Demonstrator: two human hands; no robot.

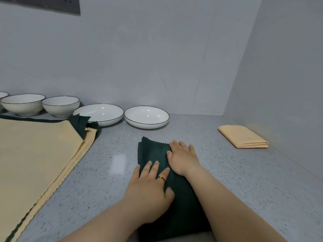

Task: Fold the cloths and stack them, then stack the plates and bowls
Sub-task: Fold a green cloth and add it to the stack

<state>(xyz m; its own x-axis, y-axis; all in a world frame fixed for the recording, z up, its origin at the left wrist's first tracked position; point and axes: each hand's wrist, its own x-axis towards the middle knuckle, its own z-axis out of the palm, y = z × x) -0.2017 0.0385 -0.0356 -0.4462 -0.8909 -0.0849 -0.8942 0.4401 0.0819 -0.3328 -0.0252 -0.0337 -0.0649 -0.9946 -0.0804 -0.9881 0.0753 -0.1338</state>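
At the worktop's (104, 172) left edge lies a pile of unfolded cloths (35, 154) — pale yellow ones on top, a dark green cloth (82, 122) showing beneath at the pile's far corner. Behind it, along the back edge, stand a left bowl (22, 104) and a right bowl (61, 106), then a left plate (101, 113) and a right plate (146, 117), side by side, none stacked. Near the middle of the front edge, a folded green cloth (152, 151) lies as a long strip. The left hand (150, 184), wearing a ring (161, 178), lies flat on it with fingers straight and spread. The right hand (182, 158) presses flat on its far right part — neither grips. Toward the back right corner, well apart, rests a folded yellow cloth (243, 136).
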